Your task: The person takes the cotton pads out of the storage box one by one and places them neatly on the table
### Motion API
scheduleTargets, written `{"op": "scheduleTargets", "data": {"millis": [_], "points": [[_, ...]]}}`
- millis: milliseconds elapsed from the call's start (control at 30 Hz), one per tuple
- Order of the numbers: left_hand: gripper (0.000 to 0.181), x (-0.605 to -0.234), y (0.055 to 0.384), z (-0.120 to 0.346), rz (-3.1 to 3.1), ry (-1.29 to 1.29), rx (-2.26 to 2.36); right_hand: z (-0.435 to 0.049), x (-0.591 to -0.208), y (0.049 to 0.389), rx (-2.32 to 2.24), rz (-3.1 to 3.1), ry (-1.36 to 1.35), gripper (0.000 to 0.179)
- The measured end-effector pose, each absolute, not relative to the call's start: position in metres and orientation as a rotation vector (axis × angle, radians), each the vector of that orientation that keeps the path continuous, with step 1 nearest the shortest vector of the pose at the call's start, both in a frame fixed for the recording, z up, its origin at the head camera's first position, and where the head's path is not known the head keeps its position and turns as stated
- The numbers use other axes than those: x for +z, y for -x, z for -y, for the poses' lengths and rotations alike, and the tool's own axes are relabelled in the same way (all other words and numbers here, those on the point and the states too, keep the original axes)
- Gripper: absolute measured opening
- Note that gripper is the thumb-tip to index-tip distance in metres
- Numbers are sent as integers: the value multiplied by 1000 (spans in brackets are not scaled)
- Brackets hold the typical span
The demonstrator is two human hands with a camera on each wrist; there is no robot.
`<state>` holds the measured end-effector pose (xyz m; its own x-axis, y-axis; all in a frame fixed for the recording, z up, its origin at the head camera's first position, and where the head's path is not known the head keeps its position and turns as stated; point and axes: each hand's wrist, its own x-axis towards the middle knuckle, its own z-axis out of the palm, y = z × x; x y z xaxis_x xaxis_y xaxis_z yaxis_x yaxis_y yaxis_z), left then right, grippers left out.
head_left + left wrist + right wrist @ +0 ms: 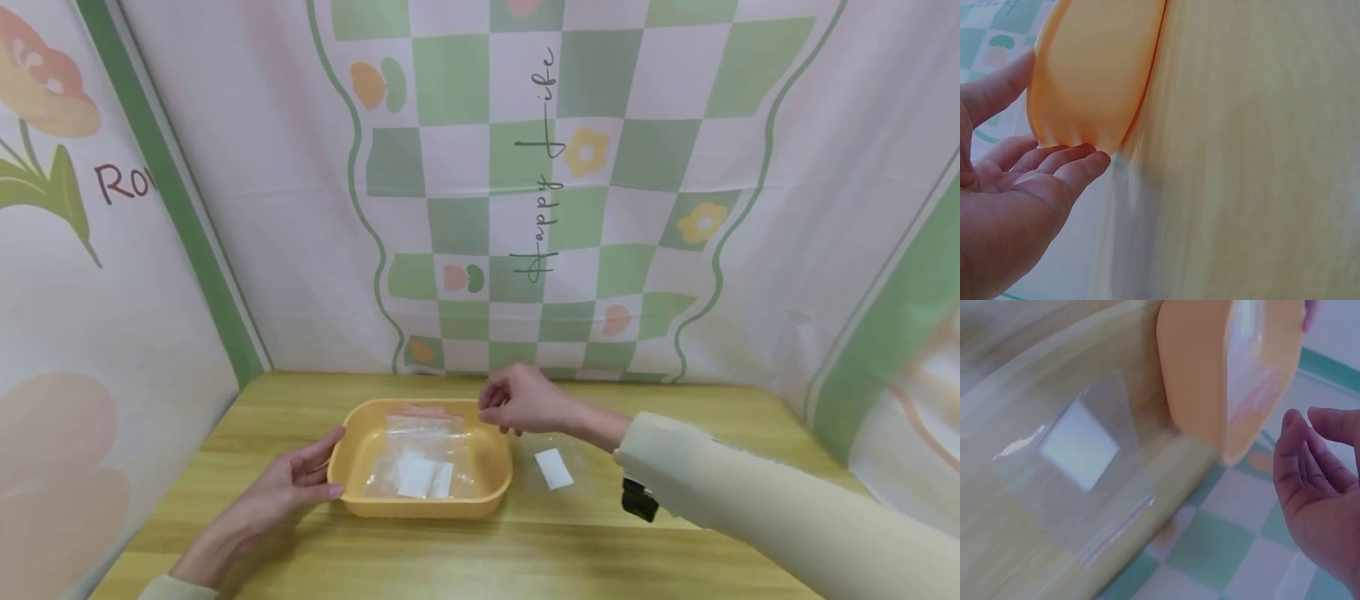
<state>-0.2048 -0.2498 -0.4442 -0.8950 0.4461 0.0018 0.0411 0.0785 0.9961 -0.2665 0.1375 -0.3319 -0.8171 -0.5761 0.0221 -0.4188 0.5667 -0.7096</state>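
Bagging-up in a tray: the step in hand appears to be the gathering of bags, one lying outside. The left hand (288,483) grips the left end of the tray (420,507), thumb and fingers set against it. The right hand (528,400), fingers loosely bent and nothing seen between thumb and forefinger, hovers at the far right corner. On the table (420,558), just right of the tray, the loose bag (1091,512) lies flat around its white slip (1080,447). The next move would likely call for a light pinch on its thin film, the tray held steady.

Count: one tray; one loose bag with one slip; two slips (415,477) showing inside the tray, within inner bags (420,442) whose overlap prevents an exact number.
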Motion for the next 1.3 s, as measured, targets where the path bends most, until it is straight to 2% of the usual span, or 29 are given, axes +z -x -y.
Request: {"op": "scheduleTargets", "data": {"millis": [300, 633, 833, 1300], "points": [[93, -443, 206, 251, -2060, -490, 1887, -93, -361, 270, -987, -2505, 817, 23], [91, -442, 206, 251, -2026, -526, 1907, -76, -382, 270, -880, -2572, 773, 31], [91, -443, 206, 251, -2024, -521, 1909, -69, -387, 270, -886, -2604, 655, 28], [89, -442, 206, 250, -2003, -516, 1925, -56, -393, 261, -1275, -2542, 330, 28]]}}
